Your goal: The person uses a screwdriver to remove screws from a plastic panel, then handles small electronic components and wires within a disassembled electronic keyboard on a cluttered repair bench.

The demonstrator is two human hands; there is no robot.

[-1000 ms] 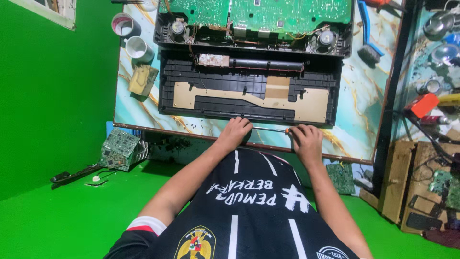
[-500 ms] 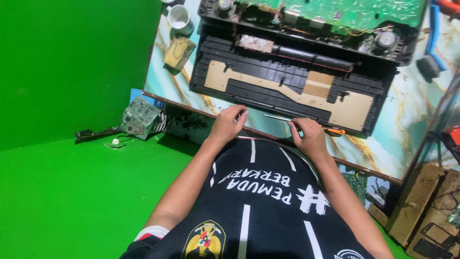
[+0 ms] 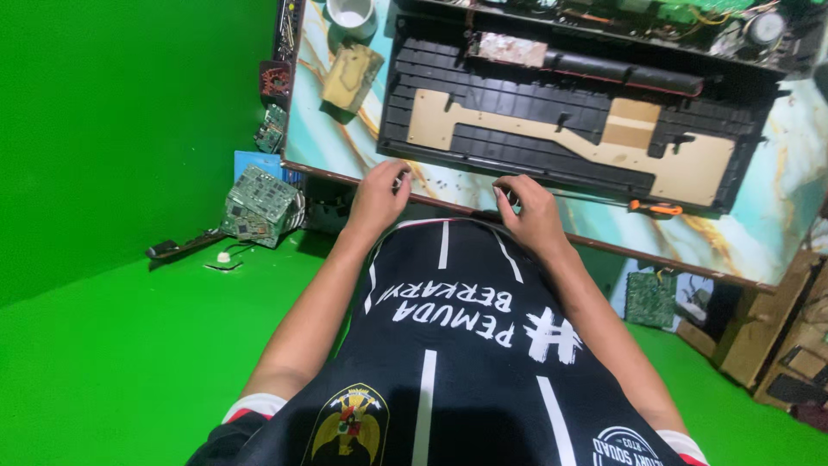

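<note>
Head view, setting: a marbled turquoise-and-white tabletop with a dark wooden edge (image 3: 776,233) is seen from above; green floor and green wall are seen to the left.

Head view, main object: a large black plastic open casing with a tan cut-out board inside it (image 3: 569,129) is laid flat on the tabletop, just beyond both hands; green circuit boards and wiring are seen along its far side at the top of the frame.

Head view, left hand: the left hand (image 3: 379,194) is rested on the near table edge, just before the casing's near left corner; the fingers are curled downward; nothing is seen grasped, though whether anything small is pinched cannot be told.

Head view, right hand: the right hand (image 3: 528,207) is rested on the table edge near the casing's near middle; the fingers are bent, with nothing visibly held; the grip cannot be told with certainty.

Head view, nearby things: a small orange-handled screwdriver (image 3: 655,208) is laid on the table to the right of the right hand, apart from it; a yellowish stained sponge block (image 3: 352,76) and a white cup (image 3: 349,13) are seen left of the casing; a stack of green circuit boards (image 3: 259,205) is set on the floor below the table's left corner.

Head view, person: a black shirt with white stripes is worn.
</note>
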